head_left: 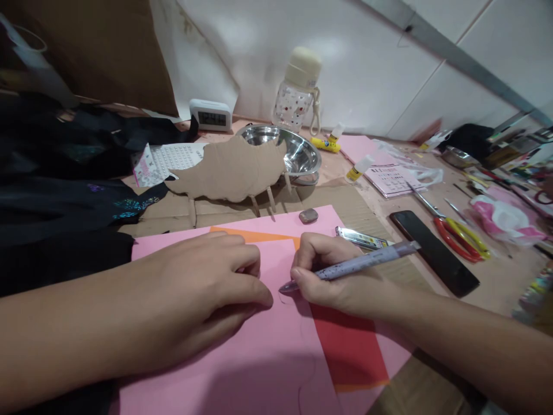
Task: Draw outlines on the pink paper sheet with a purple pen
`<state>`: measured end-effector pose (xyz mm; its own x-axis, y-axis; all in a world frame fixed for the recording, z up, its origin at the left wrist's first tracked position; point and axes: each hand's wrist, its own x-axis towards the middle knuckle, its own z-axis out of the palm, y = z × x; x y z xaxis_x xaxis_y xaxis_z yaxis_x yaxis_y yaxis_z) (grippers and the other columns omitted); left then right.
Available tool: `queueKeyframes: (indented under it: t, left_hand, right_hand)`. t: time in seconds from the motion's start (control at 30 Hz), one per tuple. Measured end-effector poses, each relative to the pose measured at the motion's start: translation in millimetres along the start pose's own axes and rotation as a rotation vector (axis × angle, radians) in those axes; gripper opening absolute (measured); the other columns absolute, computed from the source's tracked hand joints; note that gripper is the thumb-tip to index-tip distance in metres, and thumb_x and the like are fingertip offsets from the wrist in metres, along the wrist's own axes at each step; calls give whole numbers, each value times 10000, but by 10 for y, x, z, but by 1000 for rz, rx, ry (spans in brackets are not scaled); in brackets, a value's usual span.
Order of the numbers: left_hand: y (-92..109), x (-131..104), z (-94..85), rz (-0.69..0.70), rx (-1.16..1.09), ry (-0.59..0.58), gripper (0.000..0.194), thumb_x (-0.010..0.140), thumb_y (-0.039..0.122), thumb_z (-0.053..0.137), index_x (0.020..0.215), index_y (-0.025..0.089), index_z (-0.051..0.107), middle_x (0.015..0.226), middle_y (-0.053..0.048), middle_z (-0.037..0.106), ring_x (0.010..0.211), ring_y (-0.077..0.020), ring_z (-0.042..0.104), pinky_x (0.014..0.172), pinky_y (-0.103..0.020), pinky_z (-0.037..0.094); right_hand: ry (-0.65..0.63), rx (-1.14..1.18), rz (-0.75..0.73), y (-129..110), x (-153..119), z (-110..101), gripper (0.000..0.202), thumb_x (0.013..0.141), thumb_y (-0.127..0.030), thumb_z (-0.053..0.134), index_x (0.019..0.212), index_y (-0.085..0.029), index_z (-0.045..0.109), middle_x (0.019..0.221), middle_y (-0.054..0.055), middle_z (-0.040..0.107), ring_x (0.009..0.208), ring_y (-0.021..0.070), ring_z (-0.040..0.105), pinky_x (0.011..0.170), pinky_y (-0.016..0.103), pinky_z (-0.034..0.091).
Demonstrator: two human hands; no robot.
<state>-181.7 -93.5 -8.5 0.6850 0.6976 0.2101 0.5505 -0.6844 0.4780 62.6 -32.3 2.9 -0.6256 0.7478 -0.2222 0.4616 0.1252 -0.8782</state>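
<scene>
On the table, head view:
Left hand: palm down, fingers curled loosely, pressing the pink sheet flat; grips nothing.
Right hand: fingers closed around a pen, its tip touching the pink sheet just beside the left fingertips.
Under the sheet: orange paper shows at the right.
Behind: eraser, cardboard cutout, steel bowl, bottle.
Right: phone, scissors.

Pink paper, perhaps speckled lilac pencil
</scene>
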Motion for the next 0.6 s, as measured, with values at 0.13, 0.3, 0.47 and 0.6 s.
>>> queueKeyframes:
  t: [0.13, 0.3, 0.47, 0.6]
  left_hand:
    - [-4, -4, 1, -8, 5, -15, 332, 1011, 162, 510, 1047, 323, 798, 884, -5, 682, 792, -189, 623, 650, -307, 438]
    - [-4, -11, 15, -8, 2, -13, 332, 1019, 167, 496, 1032, 316, 793, 896, -9, 683, 790, -191, 620, 656, -316, 438]
    - [-9, -10, 12, -2, -13, 8, 324, 1015, 165, 505, 1038, 317, 790, 894, -9, 685, 792, -187, 623, 652, -307, 441]
    - [-15, -14, 16, -12, -4, -10, 331, 1010, 167, 500, 1026, 315, 795, 890, -12, 686, 791, -191, 623, 646, -312, 440]
  right_hand:
    - [-13, 4, 12, 8, 0, 5, 184, 782, -286, 666, 672, -249, 524, 664, -8, 673, 593, 155, 664, 497, 235, 459]
    - [26, 70, -2, 39, 2, 28, 204, 818, -277, 679, 704, -251, 512, 653, -29, 675, 605, 145, 690, 535, 227, 497]
    - [19, 84, 0, 10, -3, 21, 207, 786, -259, 694, 683, -248, 515, 651, -27, 677, 604, 140, 691, 522, 215, 494]
    - [3, 64, -15, 12, 2, 12, 213, 784, -245, 709, 681, -242, 523, 655, -22, 683, 593, 137, 682, 503, 212, 474]
